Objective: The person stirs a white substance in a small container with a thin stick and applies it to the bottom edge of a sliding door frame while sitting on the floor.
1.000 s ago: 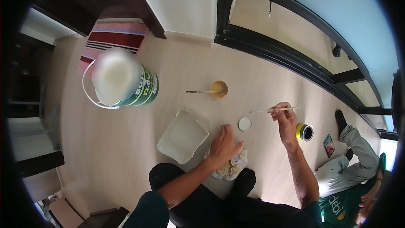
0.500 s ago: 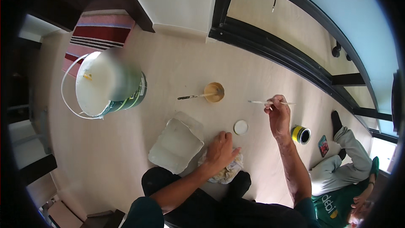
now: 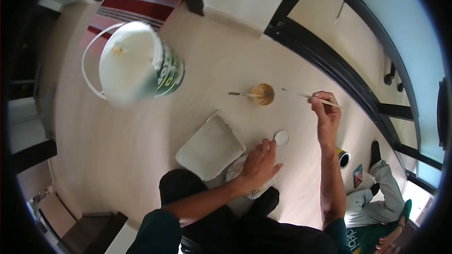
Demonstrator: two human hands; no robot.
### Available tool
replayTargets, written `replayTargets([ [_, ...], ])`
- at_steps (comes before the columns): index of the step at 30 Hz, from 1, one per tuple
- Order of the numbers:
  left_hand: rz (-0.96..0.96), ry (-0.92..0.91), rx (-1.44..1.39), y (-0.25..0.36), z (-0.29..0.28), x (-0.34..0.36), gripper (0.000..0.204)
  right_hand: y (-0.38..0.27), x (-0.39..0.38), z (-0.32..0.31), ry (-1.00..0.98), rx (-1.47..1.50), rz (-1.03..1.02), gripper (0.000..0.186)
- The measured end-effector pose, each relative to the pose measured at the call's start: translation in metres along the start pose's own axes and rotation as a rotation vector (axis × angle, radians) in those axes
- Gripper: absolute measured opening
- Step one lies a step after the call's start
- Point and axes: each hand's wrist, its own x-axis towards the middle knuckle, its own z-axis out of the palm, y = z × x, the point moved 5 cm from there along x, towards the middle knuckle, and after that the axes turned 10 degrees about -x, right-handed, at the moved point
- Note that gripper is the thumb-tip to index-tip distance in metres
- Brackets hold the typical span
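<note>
Above the pale floor (image 3: 108, 150), the thin brush (image 3: 297, 93) is pointing toward the tan cup (image 3: 270, 95), and that gap is what is changing most. Half a second ago the tip was standing farther off; now it is lying just beside the cup's right rim in this view, and the handle is slanting down to the right instead of running nearly level. Some of the shift is coming from the camera, since the whole scene is sliding in the frame. For the work in hand, the brush is seeming to be in the air beside the cup rather than in it, though its height is not showing clearly.

The person's right grip (image 3: 328, 113) is pinching the handle between thumb and fingers, closing firmly around it. The left grip (image 3: 259, 167) is holding nothing visible; its fingers are stretching forward, its thumb is standing apart, and its palm is covering part of a crumpled cloth (image 3: 235, 169). Its fingertips are reaching the edge of the white disc (image 3: 281, 138), nearer than before; whether they are touching it, one cannot tell. A second brush (image 3: 234, 93) is leaning out of the cup, and a pale tray (image 3: 210, 148) is sitting to the left.
</note>
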Motion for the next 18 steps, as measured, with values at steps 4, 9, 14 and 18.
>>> replayTargets([
  [4,0.076,-0.002,-0.158,0.049,-0.054,-0.061,0.057,-0.031,-0.024,0.003,-0.04,0.02,-0.128,0.016],
  [9,-0.354,0.731,-0.274,-0.003,-0.122,-0.188,0.093,-0.052,-0.043,0.002,-0.021,0.006,-0.162,0.013],
  [14,-0.357,0.786,-0.114,-0.043,-0.108,-0.154,0.13,-0.05,-0.056,-0.015,0.022,0.235,-0.171,0.016],
  [18,-0.297,0.748,-0.374,-0.04,-0.116,-0.124,0.131,-0.058,-0.082,-0.037,0.037,0.299,-0.186,0.014],
])
